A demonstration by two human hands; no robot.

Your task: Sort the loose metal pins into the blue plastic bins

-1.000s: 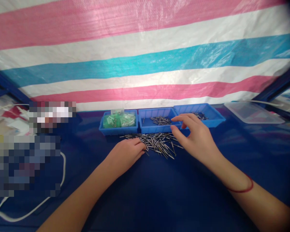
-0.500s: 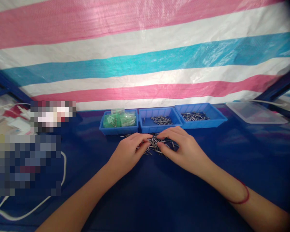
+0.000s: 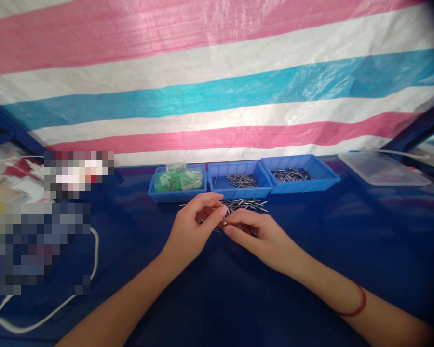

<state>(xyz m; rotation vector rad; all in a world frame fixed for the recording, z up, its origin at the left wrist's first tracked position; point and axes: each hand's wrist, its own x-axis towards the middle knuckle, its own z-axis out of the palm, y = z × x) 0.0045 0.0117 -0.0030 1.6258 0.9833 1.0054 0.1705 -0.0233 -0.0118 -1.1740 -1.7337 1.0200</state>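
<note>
Dark blue, smooth table (image 3: 217, 303) at the near side; both forearms slant in over it from the near left and near right, the right wrist bearing a red cord (image 3: 361, 303). The right hand (image 3: 265, 236) is palm down, thumb and forefinger closed at the tips on what appears to be one slim metal pin (image 3: 224, 221). The pin stands at the left of that pinch, its long axis seemingly running near to far — its tilt is too small to tell. The left hand (image 3: 191, 224) is just beside, on the left: forefinger and thumb apart in an arch, other fingers curled beneath. Whether it also grips the pin cannot be told.

Under and beyond the fingers lies a pile of metal pins (image 3: 246, 206), axes mixed, many crosswise. Farther off, three blue trays in a row: left tray (image 3: 177, 196) with green packets (image 3: 166, 180); middle tray (image 3: 235, 193) and right tray (image 3: 305, 187) with loose pins — the middle one nearest the pinch. Striped sheeting (image 3: 217, 101) closes the far side.
</note>
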